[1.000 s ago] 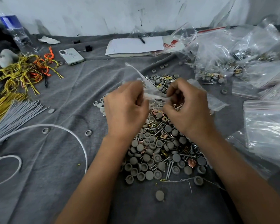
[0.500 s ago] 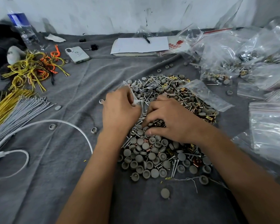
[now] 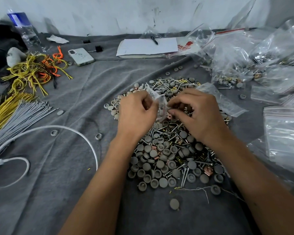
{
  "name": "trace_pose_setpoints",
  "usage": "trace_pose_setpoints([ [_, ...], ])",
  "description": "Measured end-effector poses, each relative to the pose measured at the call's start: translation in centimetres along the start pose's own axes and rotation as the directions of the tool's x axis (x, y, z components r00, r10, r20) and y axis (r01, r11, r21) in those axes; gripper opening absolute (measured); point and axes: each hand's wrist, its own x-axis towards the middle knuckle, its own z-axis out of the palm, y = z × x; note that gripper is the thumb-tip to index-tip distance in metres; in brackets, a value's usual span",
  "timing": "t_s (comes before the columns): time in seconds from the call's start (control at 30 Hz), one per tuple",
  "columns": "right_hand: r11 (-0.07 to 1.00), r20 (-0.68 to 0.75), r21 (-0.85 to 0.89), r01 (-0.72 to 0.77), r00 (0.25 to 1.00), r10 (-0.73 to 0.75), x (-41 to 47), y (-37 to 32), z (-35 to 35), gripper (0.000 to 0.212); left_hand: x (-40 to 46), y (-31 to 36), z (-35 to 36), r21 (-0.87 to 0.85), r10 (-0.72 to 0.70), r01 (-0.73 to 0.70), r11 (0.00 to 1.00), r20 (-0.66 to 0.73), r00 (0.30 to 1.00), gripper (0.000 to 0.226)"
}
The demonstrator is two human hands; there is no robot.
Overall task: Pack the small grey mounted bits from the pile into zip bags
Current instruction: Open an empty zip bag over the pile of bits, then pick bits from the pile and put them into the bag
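A pile of small grey round bits (image 3: 161, 165), mixed with screws and copper clips, covers the middle of the grey cloth. Both hands hover over the pile's centre. My left hand (image 3: 137, 112) grips a small clear zip bag (image 3: 157, 100) by its left side, fingers curled. My right hand (image 3: 196, 114) is curled just right of the bag, its fingertips pinching at the bag's opening; whether a bit sits between those fingers is hidden.
Filled and empty zip bags (image 3: 255, 65) crowd the right side, with a stack (image 3: 285, 133) near my right forearm. A notepad with pen (image 3: 147, 47) and a phone (image 3: 81, 56) lie at the back. Yellow and grey ties (image 3: 15, 112), a white cable (image 3: 58, 129) and a bottle (image 3: 24, 29) lie left.
Half a second ago my right hand lay down on the pile; now it is raised at the bag's opening. My left hand has kept hold of the bag.
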Motion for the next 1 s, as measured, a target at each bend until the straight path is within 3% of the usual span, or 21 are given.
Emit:
trace_pose_setpoints([
  [0.17,0.995,-0.137,0.012,0.098,0.986,-0.095,0.0,-0.5,0.0,0.01,-0.1,0.4,0.8,-0.025,-0.009,0.011,1.0,0.072,0.997,0.029],
  [0.3,0.99,-0.027,0.086,0.109,0.994,-0.107,-0.2,-1.0,0.1,0.012,-0.1,0.7,0.7,-0.111,-0.045,0.055,0.992,0.088,0.995,0.034],
  [0.4,0.998,0.064,0.056,0.035,0.997,-0.039,-0.3,-0.8,0.3,0.012,0.0,0.8,0.5,-0.265,-0.091,0.118,0.957,0.112,0.99,0.044],
  [0.53,0.995,0.025,0.098,-0.004,1.0,0.001,-0.1,-0.4,0.1,0.01,-0.2,1.4,0.0,-0.513,-0.034,0.12,0.85,0.173,0.984,0.041],
  [0.63,0.991,-0.011,0.13,-0.012,1.0,0.014,0.0,-0.2,0.0,0.011,-0.1,1.4,-0.6,-0.542,-0.052,0.066,0.838,0.041,0.998,0.032],
  [0.7,0.982,-0.015,0.186,-0.027,0.999,0.031,-0.1,-0.2,0.0,0.012,0.2,0.5,-1.0,-0.395,-0.13,0.072,0.916,-0.122,0.984,0.026],
  [0.77,0.952,-0.001,0.299,-0.07,0.997,0.074,-0.2,-0.1,0.1,0.012,0.5,-0.6,-1.4,-0.293,-0.233,0.18,0.939,-0.16,0.959,0.025],
  [0.87,0.858,0.039,0.493,-0.144,0.989,0.144,-0.2,-0.1,0.1,0.009,1.1,-1.3,-1.4,-0.416,-0.352,0.313,0.854,-0.017,0.936,0.033],
  [1.0,0.805,0.061,0.565,-0.181,0.982,0.178,-0.2,0.2,-0.1,0.007,1.5,-1.5,-1.5,-0.603,-0.32,0.284,0.745,0.05,0.946,0.029],
])
